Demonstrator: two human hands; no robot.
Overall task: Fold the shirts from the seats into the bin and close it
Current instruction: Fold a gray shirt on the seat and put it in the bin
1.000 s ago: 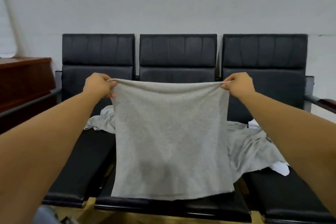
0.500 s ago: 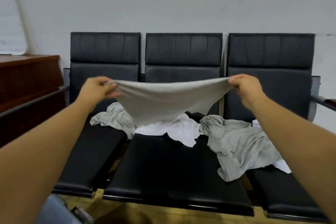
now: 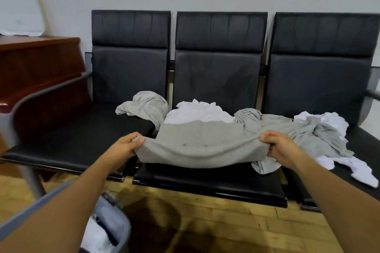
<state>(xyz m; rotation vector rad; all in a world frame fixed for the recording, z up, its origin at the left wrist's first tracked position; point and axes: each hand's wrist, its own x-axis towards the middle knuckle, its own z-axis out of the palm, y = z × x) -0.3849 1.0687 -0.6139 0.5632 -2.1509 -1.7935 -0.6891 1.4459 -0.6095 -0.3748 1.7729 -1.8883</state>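
A folded grey shirt (image 3: 201, 144) lies stretched over the front of the middle black seat (image 3: 207, 181). My left hand (image 3: 128, 146) pinches its left end and my right hand (image 3: 279, 148) pinches its right end. Behind it lie a crumpled white shirt (image 3: 197, 112), a grey shirt (image 3: 144, 104) on the left seat and a grey shirt (image 3: 320, 139) on the right seat. A grey bin (image 3: 119, 226) stands at the lower left, with white cloth inside and my left forearm partly covering it.
Another white shirt (image 3: 349, 168) drapes over the right seat's front. A metal armrest (image 3: 41, 96) curves at the left, beside a brown wooden cabinet (image 3: 37, 68). The floor (image 3: 226, 224) is wooden.
Both hands came down from chest height to the middle seat, laying the grey shirt folded over on the cushion. The camera tipped down and the bin came into view.
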